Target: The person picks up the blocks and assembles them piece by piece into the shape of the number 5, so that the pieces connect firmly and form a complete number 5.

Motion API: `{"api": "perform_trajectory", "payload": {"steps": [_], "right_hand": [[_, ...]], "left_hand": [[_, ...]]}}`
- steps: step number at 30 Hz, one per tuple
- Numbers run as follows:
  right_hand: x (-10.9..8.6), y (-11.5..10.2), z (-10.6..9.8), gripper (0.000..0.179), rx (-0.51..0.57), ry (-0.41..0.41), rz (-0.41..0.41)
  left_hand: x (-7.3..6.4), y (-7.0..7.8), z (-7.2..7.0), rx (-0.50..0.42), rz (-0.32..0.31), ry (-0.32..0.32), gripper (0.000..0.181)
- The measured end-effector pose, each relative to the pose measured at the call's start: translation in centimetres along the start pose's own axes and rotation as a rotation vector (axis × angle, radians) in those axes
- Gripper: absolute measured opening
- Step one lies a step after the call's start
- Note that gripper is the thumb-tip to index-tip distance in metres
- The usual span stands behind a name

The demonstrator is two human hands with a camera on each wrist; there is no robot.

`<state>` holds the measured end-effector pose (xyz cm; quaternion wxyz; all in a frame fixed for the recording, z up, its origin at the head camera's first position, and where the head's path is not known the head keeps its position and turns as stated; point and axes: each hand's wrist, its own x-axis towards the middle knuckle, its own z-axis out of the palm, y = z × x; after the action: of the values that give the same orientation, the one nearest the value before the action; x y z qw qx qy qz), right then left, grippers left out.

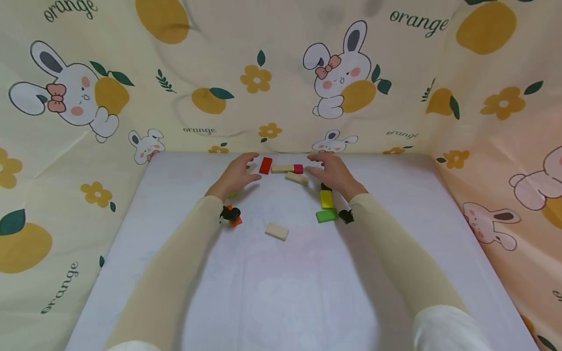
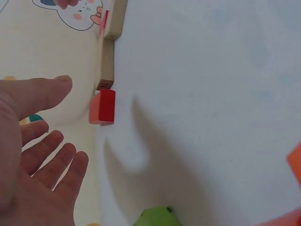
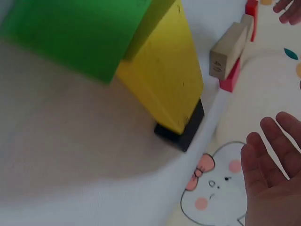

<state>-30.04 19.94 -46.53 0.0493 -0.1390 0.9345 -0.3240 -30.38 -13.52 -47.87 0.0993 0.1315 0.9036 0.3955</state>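
My left hand [image 1: 236, 175] is held over the far left of the table, its fingers relaxed and holding nothing. Just right of its fingertips lies a red block [image 1: 265, 165]. Opposite it, my right hand [image 1: 332, 174] is likewise relaxed with nothing in it. Between the two hands are a plain wooden block [image 1: 282, 168], a pinkish-red block [image 1: 298, 169] at its right end and a second wooden block [image 1: 296, 179] in front. Beside the right wrist, a black block [image 3: 188, 132], a yellow block [image 1: 326, 199] and a green block [image 1: 327, 215] form a bent line.
Orange blocks [image 1: 236, 220] sit partly hidden by the left wrist's camera, with a light green block [image 2: 157, 217] farther back. Another wooden block [image 1: 277, 231] lies alone nearer the middle of the white table [image 1: 272, 292]. A printed cloth [image 1: 281, 107] with rabbits rises behind and at both sides.
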Motion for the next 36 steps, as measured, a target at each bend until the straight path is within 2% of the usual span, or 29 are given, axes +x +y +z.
{"api": "perform_trajectory", "payload": {"steps": [7,13,19,26,36], "right_hand": [[1.8,-0.7,1.4,0.052,0.002,-0.061,0.013],[3.3,-1.2,2.3,0.052,-0.024,-0.072,0.005],[4.4,-1.9,3.1,0.049,-0.079,-0.093,0.002],[5.5,-2.8,4.3,0.047,-0.139,-0.132,-0.049],[6.9,-3.2,5.9,0.042,-0.235,-0.140,-0.120]], "left_hand": [[1.2,-0.2,0.5,-0.004,0.023,-0.016,0.071],[2.7,-0.8,1.2,0.032,0.007,-0.032,0.072],[3.7,-1.4,1.8,0.073,-0.012,-0.032,0.070],[4.6,-1.4,2.2,0.125,0.081,-0.059,0.069],[5.2,-1.5,2.3,0.163,0.092,-0.068,0.067]]}}
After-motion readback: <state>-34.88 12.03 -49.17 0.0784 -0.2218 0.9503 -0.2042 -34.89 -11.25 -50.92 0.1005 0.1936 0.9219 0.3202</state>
